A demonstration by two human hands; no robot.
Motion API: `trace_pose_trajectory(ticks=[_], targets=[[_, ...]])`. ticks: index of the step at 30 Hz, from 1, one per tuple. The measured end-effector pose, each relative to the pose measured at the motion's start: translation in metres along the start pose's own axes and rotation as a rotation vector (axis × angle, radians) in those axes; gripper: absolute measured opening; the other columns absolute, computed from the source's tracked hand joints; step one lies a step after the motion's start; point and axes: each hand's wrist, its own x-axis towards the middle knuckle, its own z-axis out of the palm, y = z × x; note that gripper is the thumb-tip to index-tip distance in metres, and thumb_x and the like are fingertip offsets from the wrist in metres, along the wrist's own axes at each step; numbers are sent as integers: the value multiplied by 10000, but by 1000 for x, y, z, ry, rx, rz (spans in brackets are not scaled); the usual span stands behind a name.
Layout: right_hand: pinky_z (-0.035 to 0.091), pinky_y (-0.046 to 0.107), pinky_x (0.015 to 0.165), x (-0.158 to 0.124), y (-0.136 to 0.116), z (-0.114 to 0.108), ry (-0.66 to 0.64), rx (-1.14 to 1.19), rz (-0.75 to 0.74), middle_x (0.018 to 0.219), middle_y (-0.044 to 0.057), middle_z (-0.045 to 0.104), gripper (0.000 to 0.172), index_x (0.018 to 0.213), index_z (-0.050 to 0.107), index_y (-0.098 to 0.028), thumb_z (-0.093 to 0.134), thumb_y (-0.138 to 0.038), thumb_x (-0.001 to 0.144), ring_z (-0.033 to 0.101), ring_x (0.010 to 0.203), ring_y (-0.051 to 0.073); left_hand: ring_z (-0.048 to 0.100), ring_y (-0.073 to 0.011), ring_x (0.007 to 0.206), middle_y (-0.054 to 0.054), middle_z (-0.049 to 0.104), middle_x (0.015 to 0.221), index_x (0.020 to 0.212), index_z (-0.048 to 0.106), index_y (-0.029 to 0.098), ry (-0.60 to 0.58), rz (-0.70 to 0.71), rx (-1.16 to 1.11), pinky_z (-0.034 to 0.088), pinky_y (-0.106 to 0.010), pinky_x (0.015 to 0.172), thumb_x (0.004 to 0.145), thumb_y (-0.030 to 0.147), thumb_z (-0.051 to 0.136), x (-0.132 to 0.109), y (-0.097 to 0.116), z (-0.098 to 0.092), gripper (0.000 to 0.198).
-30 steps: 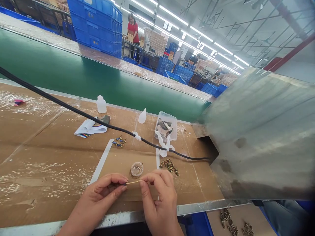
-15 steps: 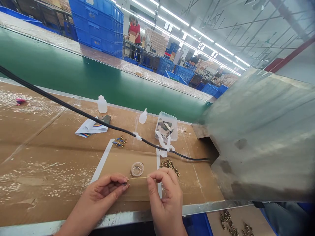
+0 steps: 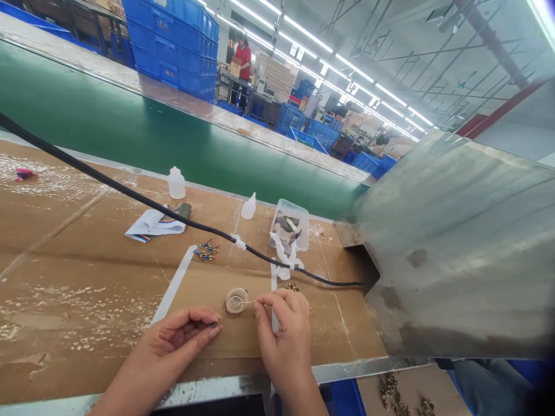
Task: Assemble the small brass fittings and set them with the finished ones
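Note:
Between the thumb and fingers of my left hand is a small dark piece, mostly hidden by the fingertips. My right hand pinches a thin pale stick, perhaps a toothpick. The stick's far tip reaches over the rim of a small clear round cup, which stands on the cardboard between two strips of white tape. A pile of small brass-and-dark parts lies behind my right hand, partly covered by it. Several blue-and-brass parts lie beyond the cup, to the left.
A black cable crosses above the bench to a large metal housing on the right. Two white squeeze bottles, a folded cloth and a clear plastic tub stand farther back. Beyond runs a green conveyor belt.
The stick has moved away from the piece in my left hand, and its tip is now at the clear cup. My left hand keeps its pinch. The view has shifted slightly.

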Motion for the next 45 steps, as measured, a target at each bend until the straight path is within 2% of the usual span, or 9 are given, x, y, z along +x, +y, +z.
trace_pose_trajectory(ticks=[8,13,16,19,25,32,41,45], targets=[[351,349,765,-2,1,5,-56,-6,8,821,17,608,112,839,656,-227,589,-154,892,532,798,198,726,-222,793,-48,773,785,730,758,210,-11,-7,-23,601,-260,774,594,414,858,1,2,2,265],[405,315,744,0,4,-2,-34,245,154,836,23,607,141,836,623,-203,526,-232,935,559,823,185,724,-233,788,-56,771,779,704,756,205,-18,-17,-27,602,-282,767,598,387,847,0,4,2,230],[428,282,713,3,-2,-8,-102,385,223,803,6,595,164,800,608,-202,531,-261,932,572,784,164,722,-214,786,-45,774,778,704,758,216,-31,-16,-42,594,-251,763,609,355,839,-1,4,2,187],[427,270,710,3,-9,-10,-148,424,217,794,0,599,157,783,605,-200,547,-254,919,579,778,157,719,-194,778,-35,777,782,709,763,224,-31,-31,-66,585,-220,750,605,333,840,-1,4,2,170],[423,278,717,1,-12,-5,-166,430,202,795,6,606,149,788,608,-197,544,-247,912,581,786,163,721,-196,768,-28,773,761,701,765,220,-28,-28,-90,591,-227,742,594,309,844,-1,5,3,160],[419,296,742,-2,-11,-1,-145,401,189,815,10,607,126,813,619,-202,544,-227,911,581,815,174,735,-246,771,-49,772,755,687,754,211,-4,-5,-45,615,-311,759,581,370,856,-2,10,4,217],[406,300,744,-5,-14,-8,-71,363,123,835,1,593,115,836,609,-222,541,-215,928,559,830,173,738,-224,788,-53,778,774,692,741,209,-12,44,-5,607,-265,774,611,401,837,-2,7,4,230],[377,326,768,-4,-8,-5,-25,207,74,850,5,597,88,859,622,-231,568,-196,920,536,843,188,740,-228,802,-58,779,787,706,737,207,-11,76,10,607,-274,785,620,434,830,-1,4,3,259]])
